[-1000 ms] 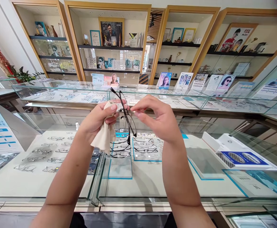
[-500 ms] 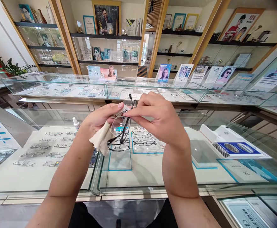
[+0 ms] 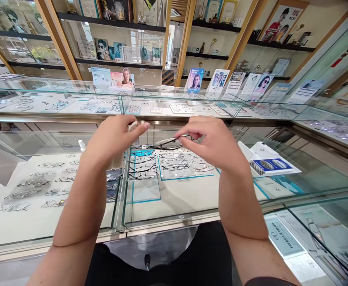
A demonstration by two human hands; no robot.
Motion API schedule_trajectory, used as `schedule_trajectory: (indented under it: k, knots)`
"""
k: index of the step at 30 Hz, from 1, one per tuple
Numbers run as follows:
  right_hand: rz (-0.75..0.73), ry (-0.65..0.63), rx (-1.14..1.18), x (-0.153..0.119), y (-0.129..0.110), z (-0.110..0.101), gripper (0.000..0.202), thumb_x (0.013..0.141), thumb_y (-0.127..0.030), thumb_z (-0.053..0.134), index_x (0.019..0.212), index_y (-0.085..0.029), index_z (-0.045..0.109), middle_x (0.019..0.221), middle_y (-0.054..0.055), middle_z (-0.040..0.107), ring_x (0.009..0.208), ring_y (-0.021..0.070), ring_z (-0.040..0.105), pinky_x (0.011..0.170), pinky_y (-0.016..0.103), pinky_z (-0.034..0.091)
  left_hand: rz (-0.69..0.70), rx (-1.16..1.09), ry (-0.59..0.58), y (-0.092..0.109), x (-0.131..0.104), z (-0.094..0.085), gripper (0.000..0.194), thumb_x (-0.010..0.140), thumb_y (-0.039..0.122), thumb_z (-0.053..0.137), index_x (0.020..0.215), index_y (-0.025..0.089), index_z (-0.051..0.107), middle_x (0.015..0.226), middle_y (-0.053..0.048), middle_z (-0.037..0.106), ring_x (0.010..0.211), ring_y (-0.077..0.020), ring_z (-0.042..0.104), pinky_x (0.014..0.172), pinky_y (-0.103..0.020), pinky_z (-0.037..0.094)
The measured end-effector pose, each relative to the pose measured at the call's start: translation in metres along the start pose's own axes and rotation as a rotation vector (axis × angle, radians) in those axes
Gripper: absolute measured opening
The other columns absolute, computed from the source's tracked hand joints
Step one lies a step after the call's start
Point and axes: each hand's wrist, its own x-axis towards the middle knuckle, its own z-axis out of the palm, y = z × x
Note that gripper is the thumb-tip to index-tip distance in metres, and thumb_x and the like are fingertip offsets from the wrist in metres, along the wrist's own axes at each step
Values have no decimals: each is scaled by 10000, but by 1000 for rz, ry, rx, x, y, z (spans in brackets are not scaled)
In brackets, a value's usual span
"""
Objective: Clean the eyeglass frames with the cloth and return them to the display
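A thin black-framed pair of glasses [image 3: 170, 142] lies nearly flat in the air above the glass counter [image 3: 168, 206], pinched at one side by my right hand [image 3: 211, 145]. My left hand [image 3: 114, 141] is closed around a cream cleaning cloth [image 3: 132, 126], of which only a small corner shows between the fingers. The two hands are a short way apart, the left one just left of the glasses. Below them, inside the case, rows of display glasses [image 3: 144, 169] lie on clear trays.
More display frames [image 3: 33, 184] fill the case at the left, with a small white spray bottle [image 3: 82, 145] behind. An open white box with a blue card [image 3: 271, 165] sits at the right. A second glass counter [image 3: 162, 105] and wall shelves stand beyond.
The glasses have turned from upright to nearly flat and now rest in my right hand only. My left hand has balled the cloth up and drawn away. The view has tilted downward.
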Motion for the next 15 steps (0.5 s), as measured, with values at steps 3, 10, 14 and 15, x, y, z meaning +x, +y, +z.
schedule_trajectory:
  k: [3,10,14,15]
  knots:
    - [109,-220,-115,-16,10,8,171,947,-217,663,924,-238,831,755,-8,644,745,162,579,806,362,362,-7,170,-54,12,-7,-9,478,934,602,727,654,238,595,544,-6,521,570,-182,419,628,-335,298]
    - [347,-648,-183,-66,48,49,215,949,-187,616,951,-205,830,901,38,773,843,189,643,816,325,369,-74,338,-167,29,-12,-16,470,959,662,591,753,240,612,630,-36,586,631,-205,488,645,-370,313]
    - [449,-667,-162,-85,62,70,213,942,-200,638,973,-206,848,895,44,776,812,183,638,743,292,360,-40,327,-167,23,-11,-14,484,952,693,594,786,241,642,650,-39,611,636,-202,499,648,-372,315]
    - [463,-665,-162,-88,64,74,215,944,-210,642,989,-205,852,892,44,774,807,182,636,731,287,354,-35,324,-168,22,-11,-14,488,952,701,594,793,242,650,654,-39,615,637,-201,500,650,-371,316]
